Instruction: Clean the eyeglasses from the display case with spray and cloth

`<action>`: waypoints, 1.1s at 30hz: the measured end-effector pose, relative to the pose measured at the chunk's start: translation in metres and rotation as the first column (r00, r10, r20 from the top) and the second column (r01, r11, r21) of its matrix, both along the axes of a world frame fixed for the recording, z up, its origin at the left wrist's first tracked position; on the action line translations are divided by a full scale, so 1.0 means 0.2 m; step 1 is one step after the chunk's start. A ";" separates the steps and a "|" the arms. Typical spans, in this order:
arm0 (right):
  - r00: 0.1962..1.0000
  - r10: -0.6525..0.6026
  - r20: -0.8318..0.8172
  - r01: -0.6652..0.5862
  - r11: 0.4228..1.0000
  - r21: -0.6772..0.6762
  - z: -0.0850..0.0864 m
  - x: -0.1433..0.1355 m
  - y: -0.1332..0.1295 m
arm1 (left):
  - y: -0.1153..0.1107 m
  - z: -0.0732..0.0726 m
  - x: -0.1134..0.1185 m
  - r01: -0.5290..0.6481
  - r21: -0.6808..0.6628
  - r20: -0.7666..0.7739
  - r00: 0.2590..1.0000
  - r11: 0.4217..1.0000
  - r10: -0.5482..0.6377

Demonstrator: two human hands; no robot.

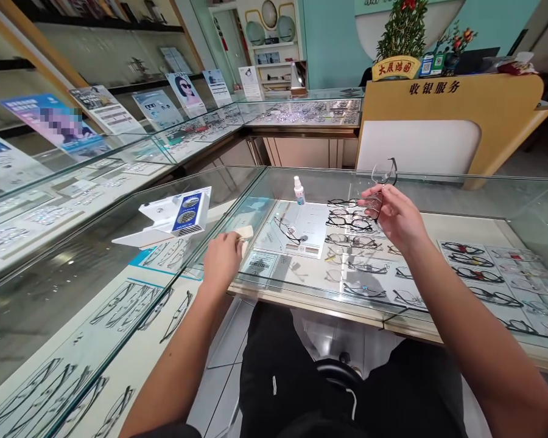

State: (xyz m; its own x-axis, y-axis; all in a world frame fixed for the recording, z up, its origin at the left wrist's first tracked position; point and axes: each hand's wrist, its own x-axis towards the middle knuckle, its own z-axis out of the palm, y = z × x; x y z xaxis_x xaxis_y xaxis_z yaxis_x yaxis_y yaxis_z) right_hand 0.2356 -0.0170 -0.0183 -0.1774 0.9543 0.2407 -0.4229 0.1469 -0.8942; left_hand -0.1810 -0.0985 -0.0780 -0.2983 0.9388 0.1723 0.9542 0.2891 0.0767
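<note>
Currently, the right hand [399, 213] is pinching a pair of glasses [385, 173] between thumb and fingers, and the frame is standing up above that grip, over the glass counter [301, 301]. The left hand [223, 258] is closing on a small pale cloth [245, 233], its free edge poking out past the fingertips; whether that hand is resting on the glass, I cannot tell. Between the two grips, a second pair of glasses [290, 234] is lying over a white sheet [313, 222], with a white bottle [299, 191] standing farther off. A white-and-blue box [189, 210] is sitting beyond the left grip, to its left.

Judging by its thin frame, the held pair is probably weighing little and needing gentle pressure: slender arms can bend, and lenses can smudge or slip. Holding at the rim or bridge looks safest. Probably soft and limp, the cloth is suiting a fingertip pinch.
</note>
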 end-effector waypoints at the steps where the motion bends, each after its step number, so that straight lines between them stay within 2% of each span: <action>1: 1.000 0.004 -0.004 -0.004 1.000 0.002 0.00 0.00 0.00 | 0.00 0.00 -0.02 -0.011 0.028 0.034 0.999 1.000 0.010; 4: 1.000 0.002 -0.008 -0.002 1.000 -0.003 -0.01 0.01 0.02 | 0.02 0.07 -0.04 -0.073 0.141 0.194 0.980 0.987 0.045; 7: 1.000 -0.001 -0.016 0.001 1.000 0.000 -0.01 0.02 0.03 | 0.05 0.22 0.05 -0.013 0.281 0.339 0.937 0.960 -0.087; 9: 1.000 -0.001 -0.025 0.001 1.000 0.009 -0.01 0.02 0.03 | 0.09 0.33 0.17 0.111 0.318 0.389 0.890 0.941 -0.237; 11: 0.999 -0.002 -0.035 0.002 1.000 0.008 0.00 0.02 0.03 | 0.14 0.44 0.35 0.282 0.297 0.360 0.852 0.912 -0.380; 13: 0.999 0.001 -0.050 -0.001 1.000 -0.004 0.01 0.02 0.02 | 0.21 0.51 0.54 0.467 0.199 0.342 0.791 0.861 -0.508; 14: 0.998 0.003 -0.060 -0.004 1.000 -0.011 0.01 0.01 0.02 | 0.25 0.53 0.62 0.560 0.142 0.339 0.747 0.816 -0.571; 16: 0.997 0.006 -0.078 -0.008 1.000 -0.018 0.01 0.01 0.02 | 0.34 0.52 0.78 0.696 0.067 0.336 0.659 0.715 -0.673; 18: 0.996 0.008 -0.087 -0.010 1.000 -0.015 0.01 0.01 0.03 | 0.41 0.47 0.89 0.776 0.006 0.353 0.588 0.630 -0.728; 22: 0.998 0.009 -0.063 -0.009 1.000 -0.010 0.00 0.02 0.04 | 0.51 0.38 1.02 0.854 -0.064 0.424 0.492 0.517 -0.760; 26: 0.997 0.009 -0.076 -0.010 1.000 -0.010 0.00 0.03 0.05 | 0.51 0.36 1.07 0.865 -0.144 0.404 0.495 0.481 -0.769; 30: 0.997 0.010 -0.076 -0.010 1.000 -0.003 0.01 0.03 0.04 | 0.46 0.36 1.09 0.857 -0.197 0.392 0.514 0.476 -0.763; 33: 0.998 -0.001 -0.058 0.000 1.000 -0.016 0.01 0.03 0.04 | 0.42 0.37 1.07 0.867 -0.202 0.386 0.499 0.456 -0.776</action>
